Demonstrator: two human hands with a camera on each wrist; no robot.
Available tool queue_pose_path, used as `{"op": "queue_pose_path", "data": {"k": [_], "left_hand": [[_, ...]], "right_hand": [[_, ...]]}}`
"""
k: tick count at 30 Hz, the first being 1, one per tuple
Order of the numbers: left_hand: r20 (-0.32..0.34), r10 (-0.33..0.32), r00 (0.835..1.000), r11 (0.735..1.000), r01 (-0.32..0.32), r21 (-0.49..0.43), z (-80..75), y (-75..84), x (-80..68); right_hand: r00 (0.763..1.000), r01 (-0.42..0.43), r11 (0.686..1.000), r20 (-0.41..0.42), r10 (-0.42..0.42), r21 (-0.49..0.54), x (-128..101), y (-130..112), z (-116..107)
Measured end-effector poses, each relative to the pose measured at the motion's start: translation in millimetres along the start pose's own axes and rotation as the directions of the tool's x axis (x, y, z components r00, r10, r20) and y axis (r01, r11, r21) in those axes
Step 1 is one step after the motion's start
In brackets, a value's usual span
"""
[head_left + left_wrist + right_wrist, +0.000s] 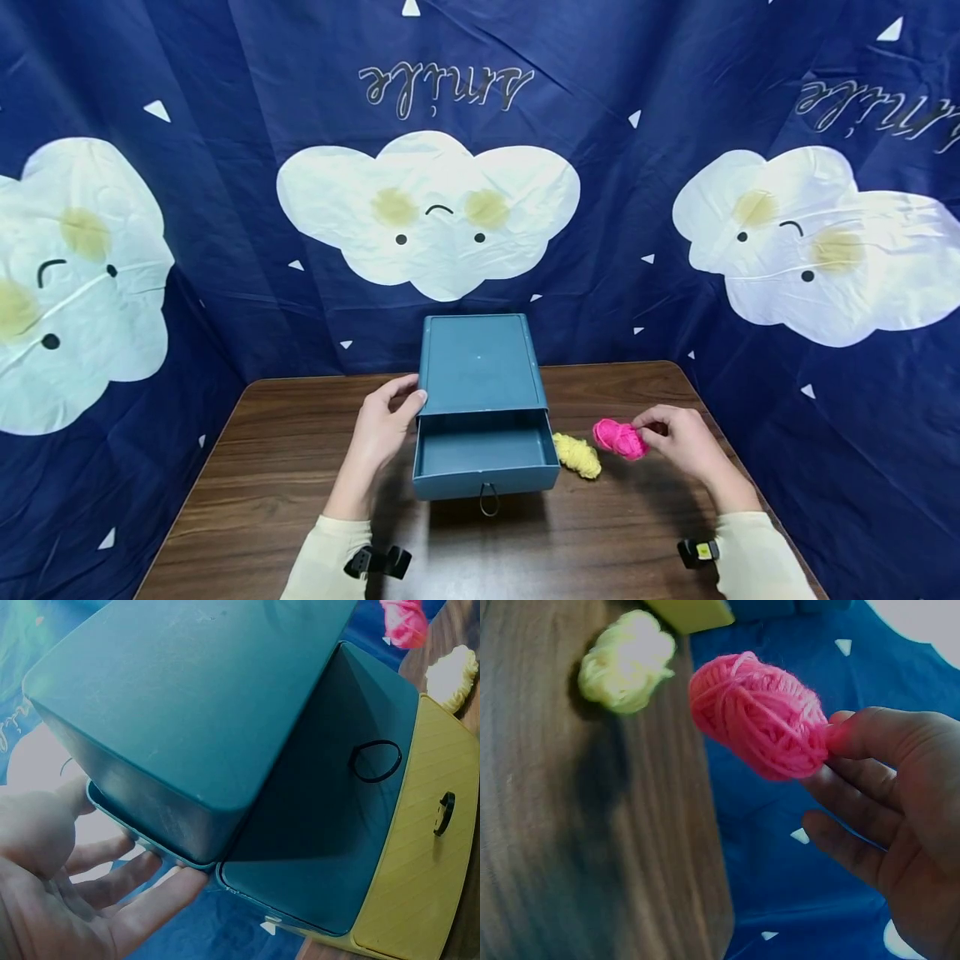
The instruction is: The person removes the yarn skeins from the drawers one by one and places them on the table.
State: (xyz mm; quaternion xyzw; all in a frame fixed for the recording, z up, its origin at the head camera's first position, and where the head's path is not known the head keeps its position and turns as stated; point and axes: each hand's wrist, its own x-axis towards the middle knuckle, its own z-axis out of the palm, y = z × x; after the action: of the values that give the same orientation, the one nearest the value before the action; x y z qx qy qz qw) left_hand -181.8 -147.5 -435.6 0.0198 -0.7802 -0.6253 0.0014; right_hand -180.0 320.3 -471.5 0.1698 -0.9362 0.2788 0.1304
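My right hand [678, 437] pinches one end of a small pink yarn ball [621, 439] between thumb and fingers. In the right wrist view the pink ball hangs clear of the wooden table. A pale yellow yarn ball [577, 456] lies on the table right of a blue drawer box [480, 362]. The box's top drawer [483, 483] is pulled out, and its visible floor is bare. With fairly straight fingers, my left hand [386, 425] rests against the box's left side, thumb at the front corner.
Lower drawer fronts show in the left wrist view, one blue [315, 817] and one yellow [420, 825], each with a dark loop handle. The wooden table [300, 450] ends at a dark blue cloth backdrop [247, 308] with white clouds.
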Motion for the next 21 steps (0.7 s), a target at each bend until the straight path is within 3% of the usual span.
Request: {"op": "queue_pose_path", "data": {"k": [8,21], "left_hand": [[-0.003,0.006,1.0,1.0,-0.006,0.006,-0.3,-0.4,-0.5],[-0.006,0.008,1.0,1.0,-0.008,0.009,-0.1,-3.0,1.0]], "right_hand": [[0.995,-0.085,0.996,0.042,0.086,-0.018,-3,17,13],[0.994,-0.104,0.992,0.014,0.105,-0.075,-10,35,39]]}}
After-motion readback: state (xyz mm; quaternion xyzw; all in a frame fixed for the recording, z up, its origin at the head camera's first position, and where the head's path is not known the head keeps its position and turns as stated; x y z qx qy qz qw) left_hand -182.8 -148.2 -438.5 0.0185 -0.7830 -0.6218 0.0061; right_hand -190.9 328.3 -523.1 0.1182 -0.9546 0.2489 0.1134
